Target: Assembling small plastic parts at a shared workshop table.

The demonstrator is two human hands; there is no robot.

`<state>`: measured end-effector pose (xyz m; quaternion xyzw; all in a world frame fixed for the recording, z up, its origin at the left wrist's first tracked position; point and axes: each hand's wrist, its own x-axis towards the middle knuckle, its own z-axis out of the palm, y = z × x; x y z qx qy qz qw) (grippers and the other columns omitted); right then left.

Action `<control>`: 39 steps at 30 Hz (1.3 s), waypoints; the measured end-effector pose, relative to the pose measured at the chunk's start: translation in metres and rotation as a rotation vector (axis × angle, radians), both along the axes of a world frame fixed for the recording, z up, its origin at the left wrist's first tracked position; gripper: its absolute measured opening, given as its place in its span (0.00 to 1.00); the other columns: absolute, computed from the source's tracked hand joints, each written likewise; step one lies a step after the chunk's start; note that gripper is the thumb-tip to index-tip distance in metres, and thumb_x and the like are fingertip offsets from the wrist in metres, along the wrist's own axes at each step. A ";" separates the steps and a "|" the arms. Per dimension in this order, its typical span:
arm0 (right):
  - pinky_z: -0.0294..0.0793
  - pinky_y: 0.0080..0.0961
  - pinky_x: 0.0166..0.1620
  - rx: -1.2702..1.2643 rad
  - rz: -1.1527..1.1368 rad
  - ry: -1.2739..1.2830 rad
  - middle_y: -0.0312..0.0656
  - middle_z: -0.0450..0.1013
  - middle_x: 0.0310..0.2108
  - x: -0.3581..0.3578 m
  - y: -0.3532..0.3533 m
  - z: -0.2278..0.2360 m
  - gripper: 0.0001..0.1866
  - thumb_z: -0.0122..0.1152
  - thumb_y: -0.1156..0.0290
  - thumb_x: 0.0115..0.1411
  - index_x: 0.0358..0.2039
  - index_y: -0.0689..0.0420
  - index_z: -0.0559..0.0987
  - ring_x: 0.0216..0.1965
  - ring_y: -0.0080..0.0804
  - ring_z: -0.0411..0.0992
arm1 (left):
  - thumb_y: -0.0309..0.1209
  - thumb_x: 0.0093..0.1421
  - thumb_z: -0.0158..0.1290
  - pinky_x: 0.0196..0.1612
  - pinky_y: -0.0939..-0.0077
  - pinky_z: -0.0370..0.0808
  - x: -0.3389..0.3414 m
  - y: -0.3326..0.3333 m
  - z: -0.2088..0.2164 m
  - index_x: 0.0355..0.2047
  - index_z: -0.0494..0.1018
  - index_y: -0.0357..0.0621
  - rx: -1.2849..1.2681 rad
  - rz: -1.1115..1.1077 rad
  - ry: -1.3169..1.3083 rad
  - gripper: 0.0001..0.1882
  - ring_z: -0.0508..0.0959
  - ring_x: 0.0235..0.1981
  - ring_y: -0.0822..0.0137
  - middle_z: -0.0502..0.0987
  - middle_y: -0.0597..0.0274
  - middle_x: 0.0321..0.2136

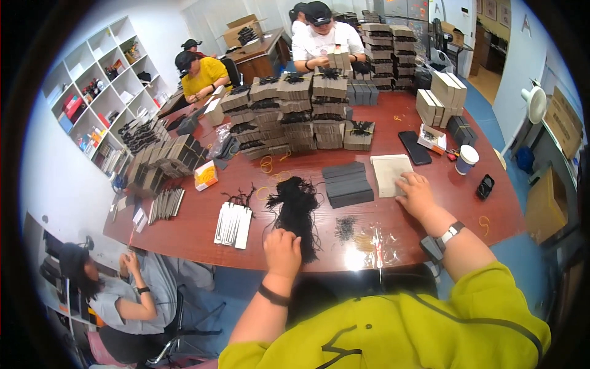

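My left hand (283,253) is at the near left side of a bundle of black cords (296,203), its fingers curled in. What they hold, if anything, is hidden. My right hand (416,194) reaches to a stack of cream cards (387,175), fingers apart and resting on its right side. Left of that stack lies a stack of dark grey cards (348,184). White cards (233,225) lie fanned left of the cords, with a few black cords (243,198) just beyond them. A small patch of tiny black pieces (345,228) sits nearer me.
Tall stacks of grey cards with black cords (295,114) stand across the table. A phone (415,147), a paper cup (467,160), a box of yellow rubber bands (206,176) and clear plastic (381,243) lie around. Several people sit nearby, one at the left (132,295).
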<state>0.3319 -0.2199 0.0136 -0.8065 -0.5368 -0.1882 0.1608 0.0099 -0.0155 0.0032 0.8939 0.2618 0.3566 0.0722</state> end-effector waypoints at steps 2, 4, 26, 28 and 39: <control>0.64 0.35 0.51 -0.017 -0.032 -0.015 0.41 0.68 0.47 0.004 -0.011 -0.015 0.21 0.64 0.68 0.46 0.43 0.53 0.76 0.51 0.41 0.64 | 0.27 0.47 0.58 0.37 0.62 0.67 0.017 -0.011 0.026 0.24 0.71 0.44 0.007 -0.124 0.036 0.07 0.70 0.34 0.54 0.70 0.59 0.28; 0.64 0.35 0.54 0.006 -0.026 -0.014 0.40 0.65 0.53 0.010 -0.013 -0.027 0.20 0.59 0.70 0.51 0.46 0.50 0.75 0.54 0.41 0.63 | 0.25 0.45 0.58 0.34 0.64 0.69 0.048 -0.016 0.039 0.22 0.72 0.43 0.037 -0.273 0.004 0.05 0.72 0.30 0.55 0.71 0.59 0.25; 0.59 0.34 0.56 0.062 0.083 0.032 0.34 0.64 0.55 0.014 -0.022 -0.033 0.16 0.57 0.66 0.53 0.45 0.46 0.76 0.57 0.35 0.60 | 0.26 0.49 0.52 0.41 0.68 0.72 0.149 -0.015 0.012 0.36 0.70 0.43 0.296 -0.181 0.672 0.12 0.71 0.43 0.59 0.69 0.59 0.40; 0.58 0.35 0.57 0.085 0.115 0.074 0.34 0.66 0.52 0.016 -0.022 -0.033 0.16 0.59 0.67 0.52 0.43 0.47 0.77 0.55 0.35 0.62 | 0.27 0.49 0.52 0.40 0.68 0.72 0.150 -0.016 0.011 0.35 0.70 0.44 0.340 -0.213 0.650 0.12 0.71 0.42 0.59 0.69 0.59 0.39; 0.58 0.36 0.56 0.109 0.111 0.005 0.31 0.67 0.51 0.015 -0.024 -0.035 0.18 0.58 0.67 0.51 0.44 0.50 0.76 0.54 0.33 0.61 | 0.30 0.53 0.53 0.37 0.62 0.71 0.138 -0.009 0.017 0.31 0.68 0.42 0.056 -0.255 0.380 0.08 0.74 0.33 0.50 0.74 0.52 0.27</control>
